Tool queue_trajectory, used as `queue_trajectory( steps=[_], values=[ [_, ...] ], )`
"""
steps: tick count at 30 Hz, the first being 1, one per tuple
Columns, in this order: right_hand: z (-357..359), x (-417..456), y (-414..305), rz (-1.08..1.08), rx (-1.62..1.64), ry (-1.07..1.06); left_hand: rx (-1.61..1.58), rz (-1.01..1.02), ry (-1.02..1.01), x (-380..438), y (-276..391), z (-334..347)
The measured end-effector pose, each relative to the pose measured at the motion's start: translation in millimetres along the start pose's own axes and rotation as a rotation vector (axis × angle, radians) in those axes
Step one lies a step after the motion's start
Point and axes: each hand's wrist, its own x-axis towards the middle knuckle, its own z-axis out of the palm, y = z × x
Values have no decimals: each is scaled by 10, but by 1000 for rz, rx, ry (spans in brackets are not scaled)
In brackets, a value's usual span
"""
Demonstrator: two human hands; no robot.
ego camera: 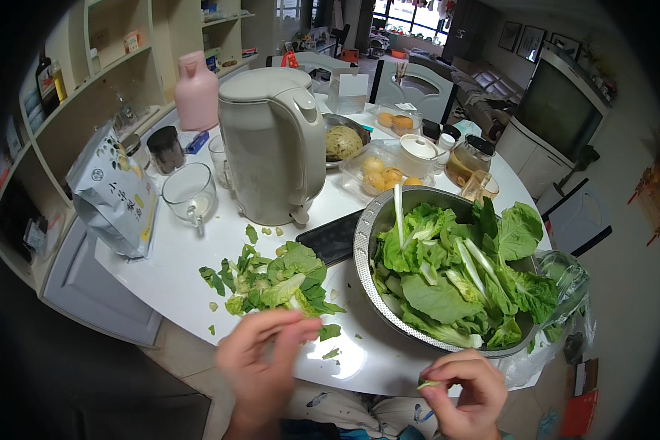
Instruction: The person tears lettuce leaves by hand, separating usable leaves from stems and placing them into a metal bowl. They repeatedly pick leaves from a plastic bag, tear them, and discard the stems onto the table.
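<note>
My right hand [465, 390] pinches a small piece of green leaf [428, 384] between thumb and fingers, just below the basin's near rim. My left hand [267, 344], blurred, hovers at the near side of a pile of leaf scraps and stem ends [278, 278] on the white table. Its thumb and index finger are close together; whether anything is between them cannot be told. To the right, a metal basin with a perforated rim [366, 275] is heaped with leafy greens [445, 291], some with pale stalks.
A clear plastic bag [569, 291] with greens lies right of the basin. Behind the scraps are a black phone [330, 239], a large electric kettle [264, 148], a glass cup [190, 192] and a foil pouch [115, 192]. Plastic food boxes [382, 170] and a glass teapot [468, 159] stand farther back.
</note>
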Motion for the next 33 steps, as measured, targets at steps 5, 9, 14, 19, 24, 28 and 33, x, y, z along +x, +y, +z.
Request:
queue_trajectory(
  steps=[5, 9, 14, 19, 24, 28, 33],
  values=[
    [313, 167, -29, -5, 69, -84, -80, -105, 28, -208, -116, -533],
    [617, 317, -108, -34, 106, -209, -19, -183, -350, -200, 14, -587],
    [771, 495, -231, -340, -15, -174, 117, -193, -607, -152, 0, -817],
    [1298, 864, 62, -530, -52, -94, -74, -448, -690, -297, -119, -838],
    [1652, 875, -59, -201, -74, 26, -419, -680, -591, -356, -234, -863],
    [1547, 610, -55, -374, -33, 71, -329, -521, -595, -348, -589, -923],
    [1889, 285, -230, -414, 480, 119, -535, -524, -835, -285, -670, -725]
  ],
)
